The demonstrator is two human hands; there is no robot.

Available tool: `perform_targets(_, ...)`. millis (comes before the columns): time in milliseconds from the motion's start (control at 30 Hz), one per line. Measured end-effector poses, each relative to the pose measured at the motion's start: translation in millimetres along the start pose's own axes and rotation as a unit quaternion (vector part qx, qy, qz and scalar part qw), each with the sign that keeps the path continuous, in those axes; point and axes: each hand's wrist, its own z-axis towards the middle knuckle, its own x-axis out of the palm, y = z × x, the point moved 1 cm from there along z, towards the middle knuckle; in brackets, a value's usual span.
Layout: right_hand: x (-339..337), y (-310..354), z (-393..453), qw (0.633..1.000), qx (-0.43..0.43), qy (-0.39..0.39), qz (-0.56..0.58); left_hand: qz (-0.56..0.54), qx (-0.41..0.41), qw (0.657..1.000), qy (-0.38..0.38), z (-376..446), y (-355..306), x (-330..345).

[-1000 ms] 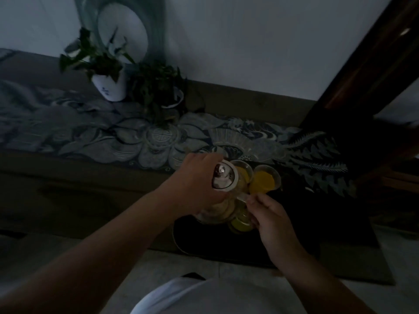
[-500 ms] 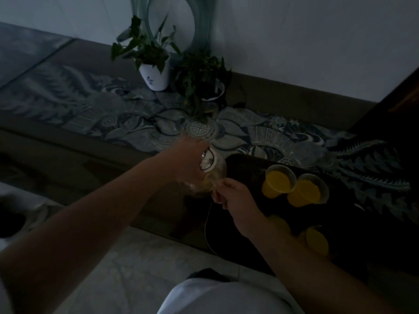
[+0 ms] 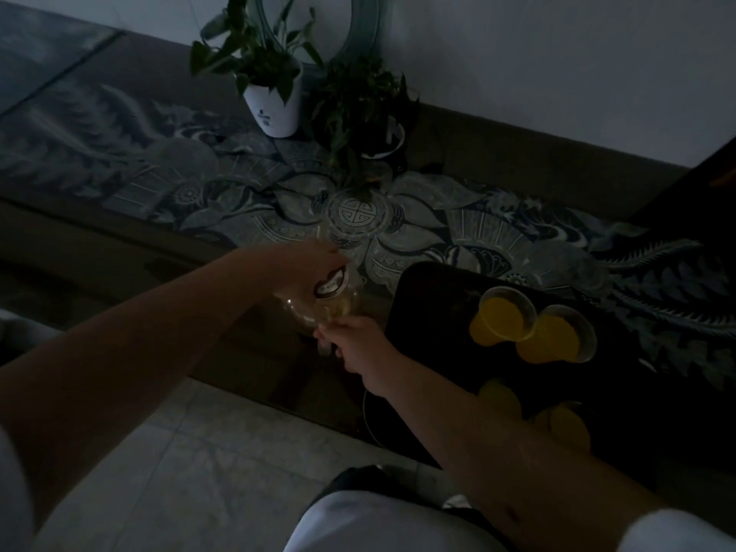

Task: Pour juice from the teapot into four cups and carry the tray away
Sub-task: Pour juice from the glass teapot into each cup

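Observation:
The glass teapot (image 3: pixel 318 312) with a little juice in it sits low on the table, just left of the dark tray (image 3: pixel 430 288). My left hand (image 3: pixel 306 264) grips it from above, near its lid (image 3: pixel 332 284). My right hand (image 3: pixel 358 344) pinches the pot's near side, at the spout or handle; which one I cannot tell. On the tray stand cups of orange juice: two at the back (image 3: pixel 504 320) (image 3: pixel 561 338) and two dim ones nearer me (image 3: pixel 502 396) (image 3: pixel 567 426), partly behind my right forearm.
Two potted plants, one in a white pot (image 3: pixel 275 109) and one darker (image 3: pixel 370 113), stand at the back by the wall. The table bears a patterned glass top (image 3: pixel 354 213). A pale tiled floor (image 3: pixel 199 452) lies below the table's near edge.
The teapot has gone from over the cups leftward, off the tray, and down to the table. Both hands stayed on it. The view swung left, so the tray now lies at the right.

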Motion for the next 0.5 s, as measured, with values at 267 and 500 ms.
perform_targets(267, 18.0, 2.2, 14.4, 0.999, 0.026, 0.037, -0.001, 0.003, 0.008, 1.000, 0.017, 6.2, 25.2, 16.6)
perform_targets(500, 34.2, 0.9, 24.5, 0.997, 0.052, 0.044, -0.021, 0.005, 0.026, 1.000, -0.004, 1.0, 32.1, 25.7)
